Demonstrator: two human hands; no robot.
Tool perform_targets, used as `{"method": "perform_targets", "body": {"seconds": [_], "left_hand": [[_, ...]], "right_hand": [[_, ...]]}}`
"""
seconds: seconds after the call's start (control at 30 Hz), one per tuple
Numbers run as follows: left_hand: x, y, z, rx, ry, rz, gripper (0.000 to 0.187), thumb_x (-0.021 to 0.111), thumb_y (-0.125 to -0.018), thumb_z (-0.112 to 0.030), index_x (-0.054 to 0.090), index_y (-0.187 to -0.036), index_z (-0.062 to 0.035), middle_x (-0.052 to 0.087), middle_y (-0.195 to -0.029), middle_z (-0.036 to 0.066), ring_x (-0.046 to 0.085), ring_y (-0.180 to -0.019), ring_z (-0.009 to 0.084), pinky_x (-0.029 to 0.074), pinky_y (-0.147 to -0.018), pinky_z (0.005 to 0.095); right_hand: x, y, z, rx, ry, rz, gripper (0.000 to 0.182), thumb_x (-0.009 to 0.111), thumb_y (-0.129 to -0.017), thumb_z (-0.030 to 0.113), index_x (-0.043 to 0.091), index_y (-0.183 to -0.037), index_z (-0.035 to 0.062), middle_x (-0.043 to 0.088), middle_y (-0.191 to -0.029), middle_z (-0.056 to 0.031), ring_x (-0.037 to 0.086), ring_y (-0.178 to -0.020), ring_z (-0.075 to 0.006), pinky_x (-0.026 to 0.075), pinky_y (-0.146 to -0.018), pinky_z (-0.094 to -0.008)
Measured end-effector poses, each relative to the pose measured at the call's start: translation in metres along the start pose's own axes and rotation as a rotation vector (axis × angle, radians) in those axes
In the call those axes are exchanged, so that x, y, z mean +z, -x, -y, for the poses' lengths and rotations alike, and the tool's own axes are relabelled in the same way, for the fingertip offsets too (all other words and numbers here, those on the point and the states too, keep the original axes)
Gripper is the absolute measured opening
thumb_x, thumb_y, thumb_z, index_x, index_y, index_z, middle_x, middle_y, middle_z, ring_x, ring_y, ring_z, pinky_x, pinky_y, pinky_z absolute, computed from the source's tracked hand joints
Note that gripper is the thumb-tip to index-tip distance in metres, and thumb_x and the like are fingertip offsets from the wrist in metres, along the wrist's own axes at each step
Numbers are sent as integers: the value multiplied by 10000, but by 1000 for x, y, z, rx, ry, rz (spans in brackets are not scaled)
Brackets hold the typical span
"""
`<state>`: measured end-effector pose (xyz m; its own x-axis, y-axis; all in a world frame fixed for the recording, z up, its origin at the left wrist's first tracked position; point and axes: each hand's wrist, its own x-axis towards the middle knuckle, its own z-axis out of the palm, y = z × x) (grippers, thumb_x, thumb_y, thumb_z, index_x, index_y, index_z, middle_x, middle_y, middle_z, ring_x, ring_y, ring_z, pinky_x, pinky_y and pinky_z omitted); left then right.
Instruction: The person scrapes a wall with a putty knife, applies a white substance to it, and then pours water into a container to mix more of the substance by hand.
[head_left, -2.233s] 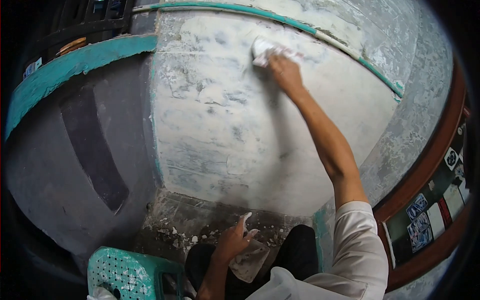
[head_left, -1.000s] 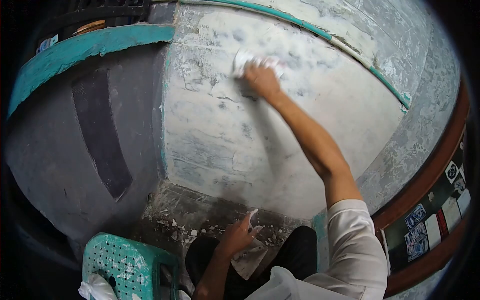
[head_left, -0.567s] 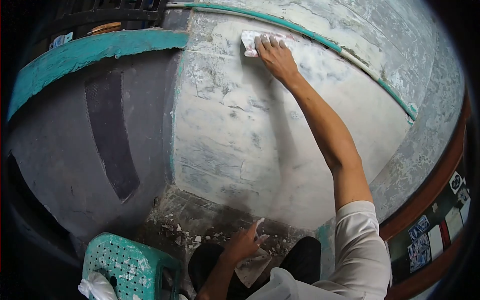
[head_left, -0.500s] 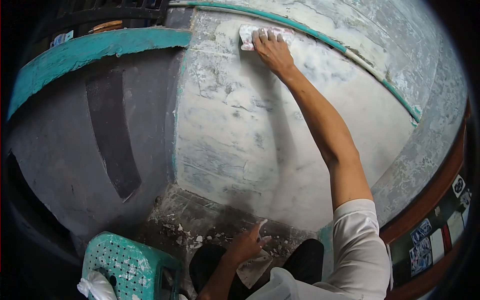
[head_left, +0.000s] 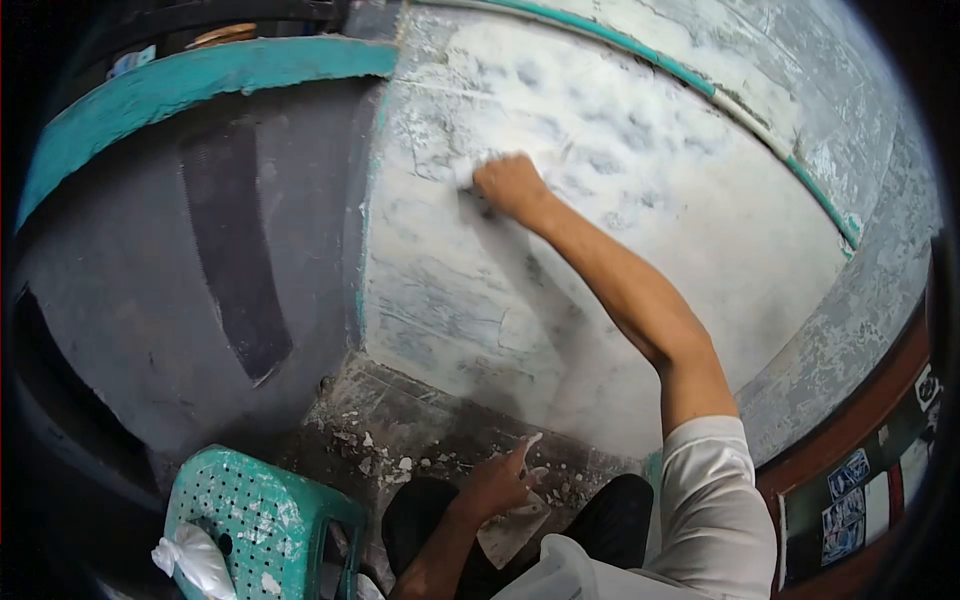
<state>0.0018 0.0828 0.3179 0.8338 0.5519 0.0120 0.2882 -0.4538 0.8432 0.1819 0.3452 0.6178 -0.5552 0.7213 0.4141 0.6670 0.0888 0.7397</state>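
My right hand (head_left: 512, 188) is closed against the pale, patchy wall (head_left: 620, 260), knuckles outward and slightly blurred. Only a small whitish edge of the sheet in it shows by the fingers; half a second ago this looked like a white sheet with reddish print. My left hand (head_left: 498, 487) hangs low between my knees, near the foot of the wall. Its index finger stretches out with a white-dusted tip, the other fingers are loosely bent, and I see nothing held in it.
A green plastic stool (head_left: 245, 510) bears a knotted white plastic bag (head_left: 195, 560) at lower left. Plaster crumbs (head_left: 370, 450) litter the floor along the wall. A teal and white pipe (head_left: 690, 75) crosses the wall above. A dark grey wall (head_left: 110, 260) stands left.
My right hand has moved down and slightly left from near the pipe, its flat fingers now bunched. The view has shifted slightly. My left hand stays in place.
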Motion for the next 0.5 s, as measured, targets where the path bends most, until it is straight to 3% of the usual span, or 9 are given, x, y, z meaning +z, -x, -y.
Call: {"method": "perform_targets", "body": {"seconds": [0.03,0.07,0.17,0.2,0.37,0.43,0.5], "left_hand": [[-3,1,-1,5,0,-19,693,587,-993,-438,355,-1539,-79,704,-1045,259,674,-1039,438,516,-918,512],[-4,5,-2,19,19,-38,687,610,-985,-422,351,-1546,-121,708,-1023,234,680,-1014,431,521,-893,513],[-9,6,-6,35,34,-51,683,633,-976,-406,353,-1550,-163,710,-998,202,686,-991,422,526,-871,516],[-9,6,-7,35,20,-31,680,634,-975,-406,359,-1548,-163,708,-995,195,686,-993,420,526,-874,519],[-18,-1,-21,19,44,29,663,608,-987,-410,369,-1539,-131,710,-1019,207,684,-1002,425,520,-901,526],[-13,0,-16,12,76,48,660,582,-999,-424,372,-1533,-98,715,-1024,229,681,-1006,438,514,-920,532],[-3,-5,-7,45,28,-16,669,595,-992,-431,373,-1535,-111,717,-1035,227,683,-1006,434,516,-913,531]], "right_hand": [[-10,6,9,8,-72,158,156,585,-885,171,724,-852,108,737,-875,-107,737,-794,-281,555,-639,-475],[-15,5,5,1,-68,153,156,585,-885,171,724,-852,108,737,-875,-107,737,-794,-281,555,-639,-475],[-30,-9,-26,136,38,-82,188,569,-907,153,651,-1043,53,719,-943,-124,729,-833,-293,561,-629,-455],[-21,-25,-51,57,110,-308,170,535,-954,166,569,-1083,61,707,-896,-149,713,-769,-334,569,-617,-462],[-38,-119,-109,83,252,-364,112,554,-920,162,592,-963,65,706,-846,-136,714,-719,-311,547,-567,-445],[-14,-125,-88,206,344,-417,233,582,-860,192,726,-699,105,736,-770,-154,732,-702,-278,530,-571,-420],[3,-75,-57,-12,197,-248,102,568,-902,169,604,-922,76,706,-846,-120,711,-697,-294,526,-540,-408]]}}
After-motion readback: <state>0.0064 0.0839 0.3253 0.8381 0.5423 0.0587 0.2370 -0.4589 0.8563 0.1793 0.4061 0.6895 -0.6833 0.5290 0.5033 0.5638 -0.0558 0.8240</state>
